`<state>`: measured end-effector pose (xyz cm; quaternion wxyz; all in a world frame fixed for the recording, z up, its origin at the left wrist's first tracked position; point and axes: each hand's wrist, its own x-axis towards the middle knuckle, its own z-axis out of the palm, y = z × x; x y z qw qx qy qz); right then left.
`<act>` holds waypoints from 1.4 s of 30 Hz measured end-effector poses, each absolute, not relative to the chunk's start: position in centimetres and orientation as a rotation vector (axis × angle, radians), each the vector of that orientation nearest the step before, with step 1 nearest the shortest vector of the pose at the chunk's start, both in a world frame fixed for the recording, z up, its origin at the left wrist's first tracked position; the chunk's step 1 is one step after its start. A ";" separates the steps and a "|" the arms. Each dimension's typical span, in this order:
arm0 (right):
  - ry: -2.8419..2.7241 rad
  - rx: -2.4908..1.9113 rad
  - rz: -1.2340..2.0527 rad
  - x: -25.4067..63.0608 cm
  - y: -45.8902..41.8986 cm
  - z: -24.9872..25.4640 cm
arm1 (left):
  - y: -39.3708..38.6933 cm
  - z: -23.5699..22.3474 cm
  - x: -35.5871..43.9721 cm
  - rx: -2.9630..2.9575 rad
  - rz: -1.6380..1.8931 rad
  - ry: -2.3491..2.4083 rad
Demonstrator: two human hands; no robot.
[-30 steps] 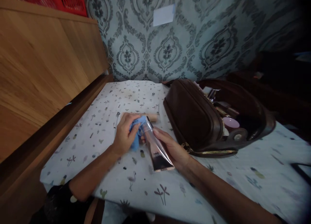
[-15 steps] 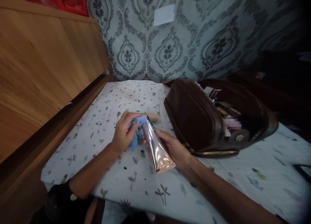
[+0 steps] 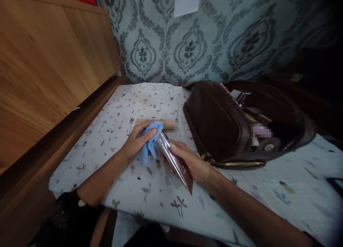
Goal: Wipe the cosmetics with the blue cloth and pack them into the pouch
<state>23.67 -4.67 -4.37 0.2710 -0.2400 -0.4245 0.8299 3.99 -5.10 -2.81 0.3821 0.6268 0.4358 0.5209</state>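
Observation:
My left hand [image 3: 136, 139] is closed on a crumpled blue cloth [image 3: 148, 150], which it presses around the upper end of a shiny rose-gold squeeze tube [image 3: 171, 157]. My right hand [image 3: 190, 161] grips the body of that tube, thumb on top and fingers beneath. The tube tilts, its flat crimped end pointing down toward me; the cloth hides its other end. Just behind the cloth a beige tube [image 3: 168, 124] lies on its side on the patterned tablecloth [image 3: 150, 100], partly covered by my left hand and the cloth.
To the right lies an open dark brown leather bag [image 3: 214, 122] with several small items inside and a gold zipper along its edge. A wooden cabinet [image 3: 59, 50] borders the left side. Patterned wallpaper [image 3: 187, 50] with a white sheet [image 3: 187, 3] rises behind.
My right hand has rolled the rose-gold tube so its narrow side now faces up. The cloth has shifted over the tube's upper end. The view has tipped slightly downward.

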 end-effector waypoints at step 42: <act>-1.032 -0.568 2.306 23.4 -4.7 -4.5 | -5.2 -2.4 4.3 1.361 1.311 1.178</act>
